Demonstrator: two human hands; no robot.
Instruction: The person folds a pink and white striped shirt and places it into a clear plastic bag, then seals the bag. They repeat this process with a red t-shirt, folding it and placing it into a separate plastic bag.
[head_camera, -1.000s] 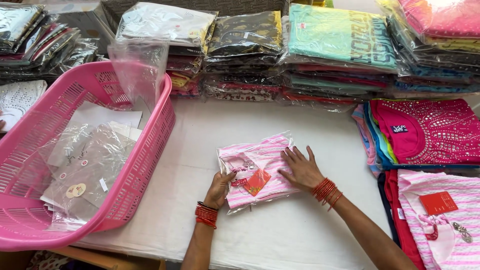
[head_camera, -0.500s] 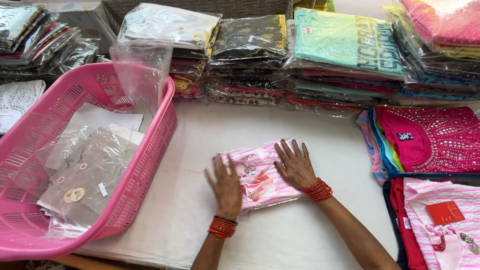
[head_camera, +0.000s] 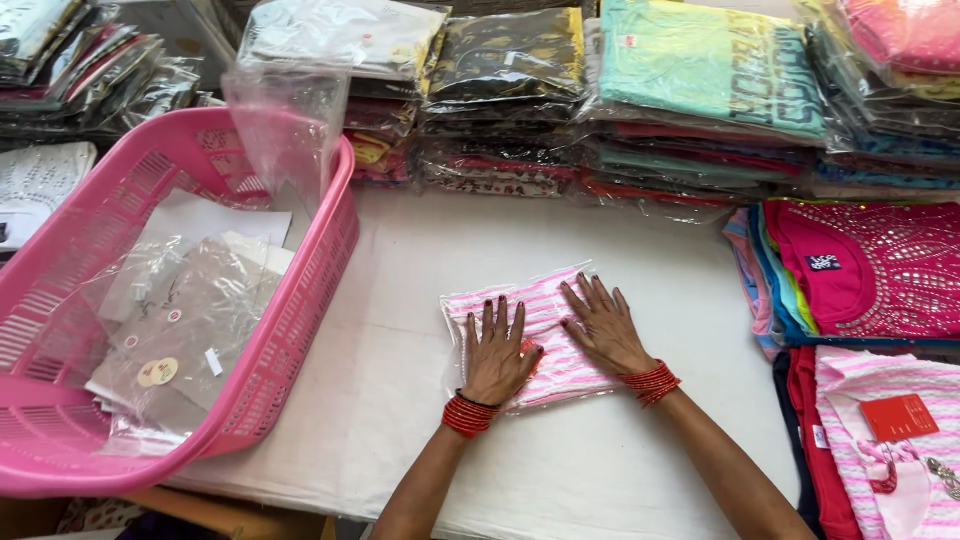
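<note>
Both hands are lying flat, palms down and fingers spread, on a pink-and-white striped garment in a clear bag (head_camera: 545, 335) near the middle of the white table (head_camera: 400, 400). The left hand (head_camera: 497, 352) is pressing on the packet's lower left part, fingers pointing away from the person; the right hand (head_camera: 602, 328) is resting just beside it on the right part, fingers angling up and to the left. Neither hand is gripping anything, and the two are sitting close together without touching. The packet is lying flat, its long axis running left to right with the right end tilted slightly toward the person, stripes following that line. Red bangles are circling both wrists. To the left a pink plastic basket (head_camera: 300, 290) is standing, holding empty clear bags and paper. Along the far edge, stacks of bagged folded garments (head_camera: 520, 90) are lining up. At the right, unbagged tops (head_camera: 860, 270) are lying in piles
</note>
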